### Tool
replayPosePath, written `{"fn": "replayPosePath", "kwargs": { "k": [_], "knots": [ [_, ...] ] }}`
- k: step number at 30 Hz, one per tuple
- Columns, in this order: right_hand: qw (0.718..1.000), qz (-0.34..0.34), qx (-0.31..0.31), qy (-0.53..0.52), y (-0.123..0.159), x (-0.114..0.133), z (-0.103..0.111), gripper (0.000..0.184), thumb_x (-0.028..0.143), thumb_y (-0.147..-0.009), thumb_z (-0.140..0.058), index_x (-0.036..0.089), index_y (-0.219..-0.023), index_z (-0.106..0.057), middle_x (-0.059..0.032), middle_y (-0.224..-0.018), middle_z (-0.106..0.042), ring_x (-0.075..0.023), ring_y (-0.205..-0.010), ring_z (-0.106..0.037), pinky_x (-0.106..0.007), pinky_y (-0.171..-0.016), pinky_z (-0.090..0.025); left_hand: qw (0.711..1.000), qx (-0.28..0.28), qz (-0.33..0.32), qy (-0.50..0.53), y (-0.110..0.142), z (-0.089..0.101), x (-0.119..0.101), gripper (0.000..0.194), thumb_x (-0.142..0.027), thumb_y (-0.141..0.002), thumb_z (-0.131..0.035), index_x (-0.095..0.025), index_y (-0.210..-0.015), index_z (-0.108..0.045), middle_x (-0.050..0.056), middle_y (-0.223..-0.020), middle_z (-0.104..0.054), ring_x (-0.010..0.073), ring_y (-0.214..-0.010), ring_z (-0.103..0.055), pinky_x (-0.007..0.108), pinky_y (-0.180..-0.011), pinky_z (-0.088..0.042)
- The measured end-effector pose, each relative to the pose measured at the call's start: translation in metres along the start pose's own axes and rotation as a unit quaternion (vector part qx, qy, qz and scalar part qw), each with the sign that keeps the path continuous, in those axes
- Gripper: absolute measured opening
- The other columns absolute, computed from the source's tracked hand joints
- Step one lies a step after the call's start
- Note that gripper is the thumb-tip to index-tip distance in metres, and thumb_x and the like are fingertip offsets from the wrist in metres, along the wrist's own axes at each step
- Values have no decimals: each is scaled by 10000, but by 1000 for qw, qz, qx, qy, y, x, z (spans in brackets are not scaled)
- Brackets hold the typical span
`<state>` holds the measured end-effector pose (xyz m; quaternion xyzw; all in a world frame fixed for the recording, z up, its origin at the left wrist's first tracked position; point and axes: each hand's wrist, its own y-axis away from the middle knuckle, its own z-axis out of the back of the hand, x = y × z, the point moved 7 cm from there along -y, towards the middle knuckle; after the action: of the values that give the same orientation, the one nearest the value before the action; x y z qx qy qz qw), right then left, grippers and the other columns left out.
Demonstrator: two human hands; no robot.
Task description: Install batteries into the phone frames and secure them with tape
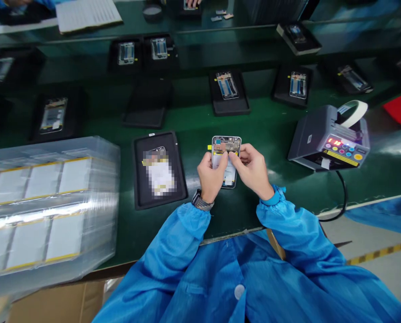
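The left hand (211, 176) and right hand (252, 170) hold a phone frame (226, 154) up just above the green workbench (254, 215), its top edge pointing away from the person. The left fingers wrap around the frame's lower part, with the thumb pressed on its face. The right thumb and forefinger come together in a tight pinch near the middle of the frame, beside the left thumb, though the fingertips hide exactly what they grip. A small yellow tab (209, 147) sticks out from the frame's left edge. Holding the frame with one hand leaves the other free for close, steady work.

Blue sleeves (175, 242) cover both forearms, and a wristwatch (198, 197) sits on the left wrist. Just left of the hands, a black tray (138, 179) holds a blurred phone assembly (158, 172). Further left lies a plastic-wrapped stack of packaged panels (35, 202). To the right stands a grey tape dispenser (331, 139). More black trays (227, 107) line the bench beyond, and a co-worker's hand (193, 2) shows at the far edge.
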<state>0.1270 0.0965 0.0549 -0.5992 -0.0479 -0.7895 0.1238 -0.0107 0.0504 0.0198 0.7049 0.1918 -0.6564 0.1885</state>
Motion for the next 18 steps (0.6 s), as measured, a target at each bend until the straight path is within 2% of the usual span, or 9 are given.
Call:
{"fn": "replayPosePath", "kwargs": {
  "k": [8, 14, 16, 18],
  "knots": [
    [999, 5, -28, 32, 5, -5, 1, 370, 580, -918, -645, 231, -849, -545, -5, -709, -617, -152, -608, -570, -272, -560, -430, 999, 0, -20, -35, 0, 2, -7, 295, -422, -839, -765, -181, -759, -615, -30, -675, -602, 107, -614, -513, 214, -568, -391],
    [999, 17, -49, 15, 6, -10, 0, 327, 515, -918, -670, 218, -838, -559, 4, -688, -621, -133, -570, -541, -263, -537, -413, 999, 6, 19, -35, -1, 0, 1, 323, -435, -805, -786, -169, -721, -624, -27, -643, -583, 100, -577, -487, 214, -539, -377],
    [999, 5, -31, -26, 4, -10, -2, 330, 532, -913, -674, 217, -903, -578, -3, -722, -644, -148, -610, -590, -269, -558, -459, 999, 25, 34, 4, -5, -1, 2, 353, -478, -801, -790, -165, -750, -636, -14, -679, -610, 106, -601, -520, 214, -559, -407],
    [997, -5, 26, -74, 1, -6, -8, 388, 515, -879, -721, 222, -1088, -577, 1, -776, -673, -164, -653, -639, -275, -583, -506, 997, 40, 53, 49, -13, 0, 1, 396, -538, -802, -783, -163, -797, -654, 5, -731, -648, 116, -633, -563, 218, -580, -439]
  ]
}}
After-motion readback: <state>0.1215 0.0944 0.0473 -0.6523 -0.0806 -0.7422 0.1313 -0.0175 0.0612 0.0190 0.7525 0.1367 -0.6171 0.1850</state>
